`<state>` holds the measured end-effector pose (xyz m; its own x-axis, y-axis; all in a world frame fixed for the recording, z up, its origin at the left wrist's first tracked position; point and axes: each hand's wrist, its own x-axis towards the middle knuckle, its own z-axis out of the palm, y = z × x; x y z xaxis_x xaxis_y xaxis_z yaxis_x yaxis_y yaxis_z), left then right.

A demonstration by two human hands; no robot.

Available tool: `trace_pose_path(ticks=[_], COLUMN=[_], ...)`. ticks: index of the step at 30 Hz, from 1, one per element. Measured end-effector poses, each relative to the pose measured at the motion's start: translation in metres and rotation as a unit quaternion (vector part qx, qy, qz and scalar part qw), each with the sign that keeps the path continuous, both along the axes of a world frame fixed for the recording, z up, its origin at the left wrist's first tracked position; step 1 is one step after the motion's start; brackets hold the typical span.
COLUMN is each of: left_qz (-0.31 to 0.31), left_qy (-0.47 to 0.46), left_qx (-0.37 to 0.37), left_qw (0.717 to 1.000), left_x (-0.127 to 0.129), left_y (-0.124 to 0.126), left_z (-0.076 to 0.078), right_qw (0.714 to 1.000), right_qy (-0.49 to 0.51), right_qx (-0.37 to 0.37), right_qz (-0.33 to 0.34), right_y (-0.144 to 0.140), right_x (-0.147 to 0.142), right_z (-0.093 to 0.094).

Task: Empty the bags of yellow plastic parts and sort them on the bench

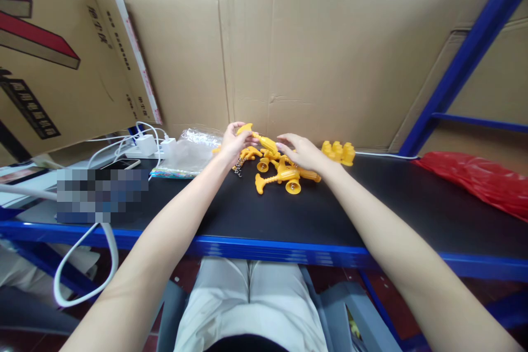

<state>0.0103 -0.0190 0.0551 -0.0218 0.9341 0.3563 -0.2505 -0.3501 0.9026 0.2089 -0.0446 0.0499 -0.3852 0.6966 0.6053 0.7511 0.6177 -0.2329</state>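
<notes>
Left hand (234,140) grasps a smooth yellow piece (268,144), flared at one end, above the yellow pile (284,172); right hand (304,150) by its other end, grip unclear. Pile sits on black shelf (256,220); behind it, creased cardboard (330,66); far right of it, crinkled red plastic (478,179).
</notes>
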Motion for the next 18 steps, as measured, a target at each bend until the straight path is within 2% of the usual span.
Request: trace_pose_path(ticks=[2, 5, 7, 9, 11, 13, 15, 16, 18], left_qz=[-0.031, -0.052, -0.044, 0.002, 0.077, 0.140, 0.173, 0.183, 0.198], left_qy=[-0.015, 0.014, 0.085, 0.207, 0.362, 0.504, 0.599, 0.626, 0.648], left_qx=[-0.001, 0.006, 0.034, 0.093, 0.164, 0.216, 0.228, 0.224, 0.215], left_qw=[0.999, 0.999, 0.995, 0.974, 0.914, 0.824, 0.748, 0.724, 0.703], left_x=[0.002, 0.005, 0.004, 0.000, -0.004, -0.008, -0.009, -0.009, -0.007], left_y=[-0.002, -0.002, -0.001, -0.001, -0.002, -0.004, -0.006, -0.007, -0.008], left_z=[0.000, -0.003, -0.008, -0.012, -0.015, -0.018, -0.019, -0.019, -0.020], right_qw=[0.999, 0.999, 1.000, 0.999, 0.996, 0.990, 0.983, 0.980, 0.977], right_qy=[0.021, 0.015, -0.005, -0.035, -0.072, -0.110, -0.140, -0.152, -0.167], right_qx=[-0.010, -0.009, 0.005, 0.027, 0.054, 0.078, 0.095, 0.100, 0.108], right_qz=[0.034, 0.040, 0.025, 0.007, -0.017, -0.047, -0.070, -0.075, -0.078], right_y=[0.003, 0.006, 0.008, 0.009, 0.010, 0.010, 0.010, 0.010, 0.009], right_x=[-0.002, -0.003, -0.002, 0.000, 0.003, 0.006, 0.008, 0.008, 0.008], right_z=[-0.004, -0.008, -0.009, -0.008, -0.008, -0.008, -0.008, -0.008, -0.008])
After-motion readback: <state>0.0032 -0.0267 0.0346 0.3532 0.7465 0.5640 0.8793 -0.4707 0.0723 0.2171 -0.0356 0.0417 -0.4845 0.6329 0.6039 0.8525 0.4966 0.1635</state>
